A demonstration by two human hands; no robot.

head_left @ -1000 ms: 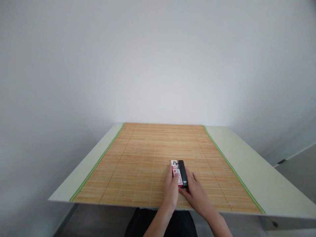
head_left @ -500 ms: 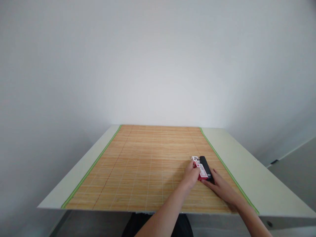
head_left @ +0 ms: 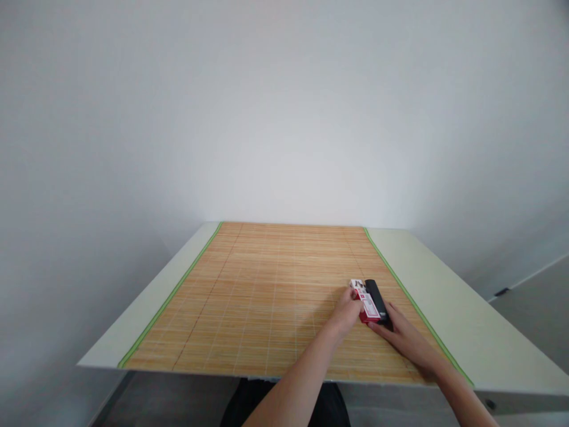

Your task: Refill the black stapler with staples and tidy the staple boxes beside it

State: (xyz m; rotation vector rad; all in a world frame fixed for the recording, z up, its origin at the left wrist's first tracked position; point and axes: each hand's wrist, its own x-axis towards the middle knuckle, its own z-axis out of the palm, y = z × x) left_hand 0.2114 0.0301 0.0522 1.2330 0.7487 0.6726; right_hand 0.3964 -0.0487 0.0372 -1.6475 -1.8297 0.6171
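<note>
A small red and white box (head_left: 367, 303) lies on the bamboo mat (head_left: 267, 296), with a black slim bar-shaped object (head_left: 377, 299) lying right beside it on its right. My left hand (head_left: 345, 313) rests against the box's left side, fingers curled onto it. Stretched flat on the mat, my right hand (head_left: 404, 337) touches the near end of the black object with its fingertips. Both things sit on the mat's right part, close to its green edge.
The mat covers the middle of a pale table (head_left: 466, 320) whose bare strips show left and right. A white wall stands behind the far edge. The table's near edge runs just under my forearms. Grey floor shows at the far right.
Both hands slid the box and the black object together from the mat's near middle to its right side. Over the last half second they have hardly shifted.
</note>
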